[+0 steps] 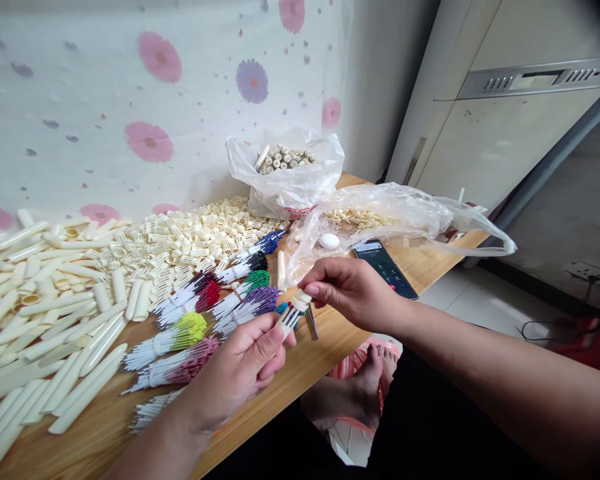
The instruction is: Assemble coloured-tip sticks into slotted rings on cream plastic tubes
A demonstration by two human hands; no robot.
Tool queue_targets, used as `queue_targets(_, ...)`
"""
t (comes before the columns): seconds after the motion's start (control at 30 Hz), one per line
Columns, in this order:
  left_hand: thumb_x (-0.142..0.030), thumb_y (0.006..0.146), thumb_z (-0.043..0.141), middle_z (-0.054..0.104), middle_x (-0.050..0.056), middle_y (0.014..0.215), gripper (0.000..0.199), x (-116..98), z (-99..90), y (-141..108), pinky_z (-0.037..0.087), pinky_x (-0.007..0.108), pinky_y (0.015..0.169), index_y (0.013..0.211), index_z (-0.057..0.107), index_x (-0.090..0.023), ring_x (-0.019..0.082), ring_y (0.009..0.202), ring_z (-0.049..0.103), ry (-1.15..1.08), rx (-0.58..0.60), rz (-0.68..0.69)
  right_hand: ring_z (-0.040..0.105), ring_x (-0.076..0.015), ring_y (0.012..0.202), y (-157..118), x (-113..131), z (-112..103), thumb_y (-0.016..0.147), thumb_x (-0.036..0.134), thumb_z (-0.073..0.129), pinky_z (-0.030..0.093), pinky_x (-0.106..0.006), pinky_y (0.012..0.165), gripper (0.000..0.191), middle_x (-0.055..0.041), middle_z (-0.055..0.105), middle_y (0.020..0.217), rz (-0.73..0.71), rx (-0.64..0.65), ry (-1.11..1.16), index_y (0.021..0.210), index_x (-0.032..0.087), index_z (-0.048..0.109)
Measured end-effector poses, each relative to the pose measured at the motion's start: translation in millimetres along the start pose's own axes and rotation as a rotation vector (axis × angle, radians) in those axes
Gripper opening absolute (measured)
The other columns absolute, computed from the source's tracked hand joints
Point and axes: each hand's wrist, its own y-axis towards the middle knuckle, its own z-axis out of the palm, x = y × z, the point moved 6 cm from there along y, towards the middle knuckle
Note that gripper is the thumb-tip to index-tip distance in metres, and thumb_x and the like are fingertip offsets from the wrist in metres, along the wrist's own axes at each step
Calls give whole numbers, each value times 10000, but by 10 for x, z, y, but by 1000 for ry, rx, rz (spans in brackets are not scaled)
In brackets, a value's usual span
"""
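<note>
Over the table's front edge, my left hand point(250, 353) is wrapped round a cream slotted multi-colour pen barrel point(291, 315), which tilts up to the right. Dark slots show along its upper part. My right hand point(355, 293) pinches the barrel's top end between thumb and fingers. Just left of the hands lie tied bundles of thin white pen refills with coloured ends, among them a yellow-green bundle point(190, 328), a pink bundle point(200, 357) and a purple bundle point(260, 301). A single cream stick-like part point(281, 269) lies behind the hands.
Long cream tubes point(75, 327) and a heap of slotted parts point(180, 243) cover the left and back. A plastic bag point(285, 190) holds assembled pieces; another bag point(420, 213) lies open around small parts. A phone point(387, 270) rests at right, beside the table edge.
</note>
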Motion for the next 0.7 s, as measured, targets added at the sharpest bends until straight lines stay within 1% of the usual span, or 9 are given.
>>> queue_targets(0.1, -545, 932, 418, 358, -91, 542, 378, 21, -11, -2, 206, 169, 388, 914, 538, -187, 54, 425, 229, -9, 25, 19, 592, -94, 655, 23, 73, -49, 890, 195, 607, 495, -203, 610, 100, -18, 631, 723, -113, 15, 1, 833, 119, 639)
queue_targets(0.17, -516, 931, 453, 414, -71, 581, 334, 8, -55, 5, 283, 166, 424, 929, 551, -197, 63, 463, 318, 68, -11, 88, 622, -109, 726, 20, 167, -73, 878, 170, 633, 519, -220, 670, 57, -35, 665, 783, -192, 42, -39, 861, 122, 659)
queue_targets(0.2, -493, 925, 488, 449, -59, 616, 299, -8, -87, 10, 333, 168, 462, 944, 565, -205, 71, 501, 373, 113, -43, 135, 631, -117, 757, 7, 229, -80, 870, 163, 649, 527, -230, 695, 43, -43, 677, 804, -234, 54, -63, 872, 123, 666)
queue_targets(0.27, -445, 897, 571, 523, -35, 714, 233, -50, -155, 14, 420, 184, 586, 993, 602, -234, 93, 623, 481, 187, -123, 245, 646, -134, 803, -46, 384, -84, 854, 157, 675, 539, -249, 739, 43, -56, 691, 823, -333, 69, -111, 879, 123, 670)
queue_targets(0.33, -402, 872, 627, 588, -19, 831, 220, -95, -208, 10, 449, 207, 713, 1055, 629, -281, 120, 762, 547, 233, -187, 359, 656, -140, 850, -127, 553, -61, 856, 142, 672, 547, -256, 780, 29, -70, 699, 847, -433, 86, -172, 878, 123, 667)
queue_targets(0.4, -382, 877, 625, 622, -13, 919, 216, -134, -233, 0, 451, 230, 785, 1082, 644, -317, 141, 850, 573, 256, -217, 458, 657, -133, 898, -215, 697, -19, 875, 120, 640, 550, -241, 815, 24, -86, 701, 900, -508, 108, -253, 889, 125, 659)
queue_targets(0.47, -377, 895, 597, 631, -1, 976, 208, -163, -230, -6, 453, 265, 836, 1087, 655, -327, 163, 910, 582, 263, -208, 530, 653, -119, 913, -285, 797, 13, 889, 103, 608, 550, -208, 820, 48, -97, 694, 951, -551, 104, -342, 908, 122, 649)
queue_targets(0.53, -384, 905, 576, 629, 10, 1007, 210, -180, -219, -3, 452, 297, 872, 1086, 665, -327, 181, 952, 583, 250, -180, 565, 653, -111, 903, -327, 862, 20, 888, 98, 603, 549, -181, 808, 52, -94, 689, 954, -574, 76, -405, 913, 124, 641)
queue_targets(0.7, -413, 884, 591, 632, 20, 995, 222, -185, -222, 15, 453, 316, 871, 1064, 688, -327, 194, 952, 586, 177, -144, 572, 666, -110, 860, -331, 903, 10, 888, 108, 599, 563, -175, 772, 71, -59, 682, 890, -534, 42, -448, 895, 172, 628)
